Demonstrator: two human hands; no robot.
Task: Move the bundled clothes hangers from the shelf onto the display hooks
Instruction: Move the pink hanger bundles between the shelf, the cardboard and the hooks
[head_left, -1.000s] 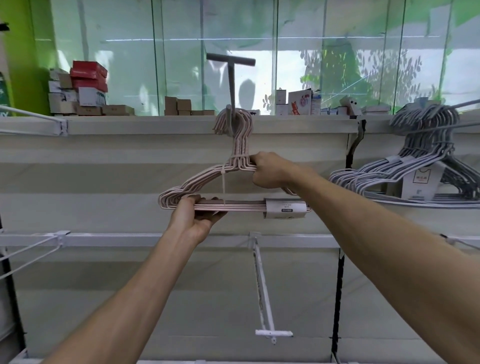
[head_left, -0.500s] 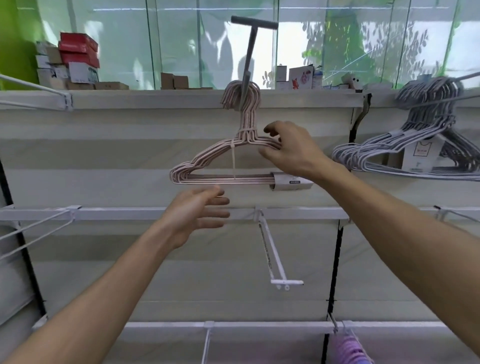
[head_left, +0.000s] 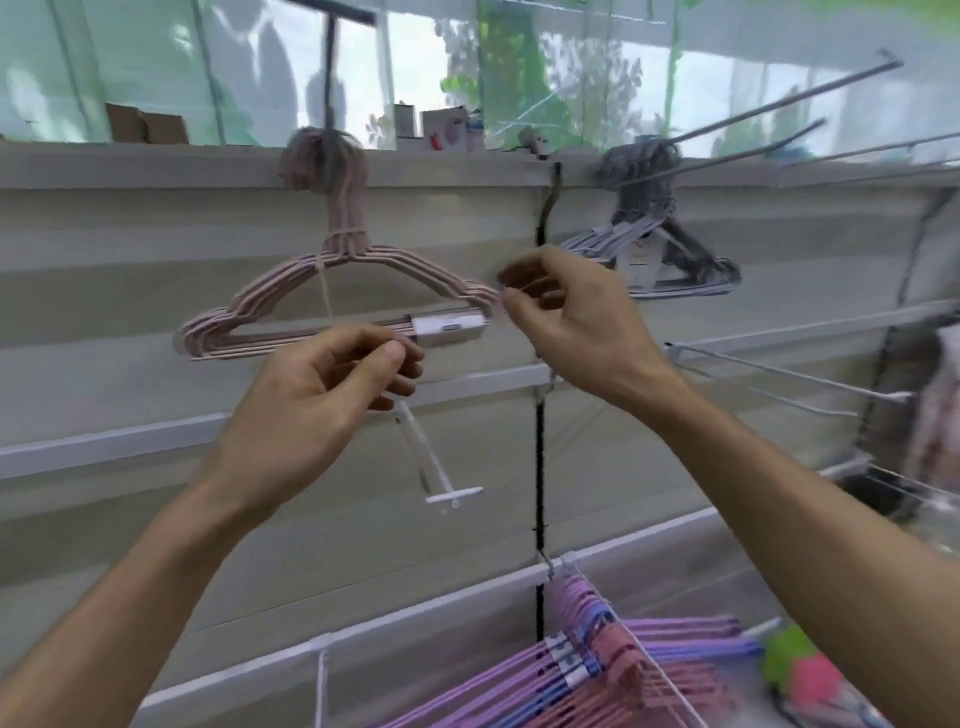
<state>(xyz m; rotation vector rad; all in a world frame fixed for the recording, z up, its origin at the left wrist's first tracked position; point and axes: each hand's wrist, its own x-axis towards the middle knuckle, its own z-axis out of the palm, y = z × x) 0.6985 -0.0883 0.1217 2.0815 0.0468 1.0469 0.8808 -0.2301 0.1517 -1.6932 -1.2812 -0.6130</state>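
Note:
A bundle of pale pink hangers (head_left: 291, 306), tied with a strap and banded with a white label, hangs by its hooks from a dark display hook (head_left: 331, 78) at the top rail. My left hand (head_left: 322, 405) hovers just below and in front of the bundle's bottom bar, fingers loosely curled, holding nothing. My right hand (head_left: 571, 322) is at the bundle's right tip, its thumb and forefinger close to that tip and gripping nothing. A grey hanger bundle (head_left: 654, 244) hangs on another hook to the right.
An empty white hook (head_left: 436, 467) juts out from the middle rail below the pink bundle. Purple, blue and pink hangers (head_left: 623, 675) hang on a hook at the bottom right. Long bare wire hooks (head_left: 779, 104) stick out at the upper right. Small boxes sit on the top shelf.
Both hands have let go of the pink bundle, which now hangs on its own. The hands have drawn back slightly, and my view has turned down and to the right.

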